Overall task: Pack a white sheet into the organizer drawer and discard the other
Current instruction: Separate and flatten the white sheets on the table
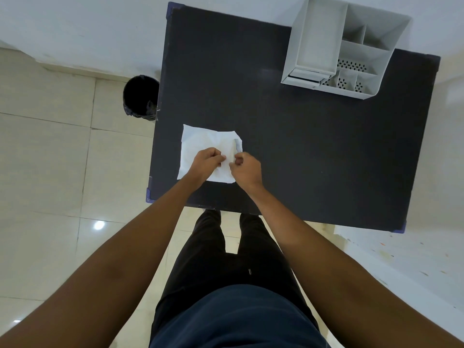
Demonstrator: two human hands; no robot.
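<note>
A crumpled white sheet (200, 141) lies on the black table (288, 151) near its front left corner. My left hand (207, 163) and my right hand (244, 169) rest on the sheet's near right part, fingers pinched on the paper between them. Whether one sheet or two lie there I cannot tell. The white organizer (339, 49) stands at the table's far right, its drawer (307, 76) at the lower front, shut or nearly so.
A black bin (140, 96) with a dark liner stands on the tiled floor just left of the table's far left side. A pale wall runs behind the table. My legs are at the table's front edge.
</note>
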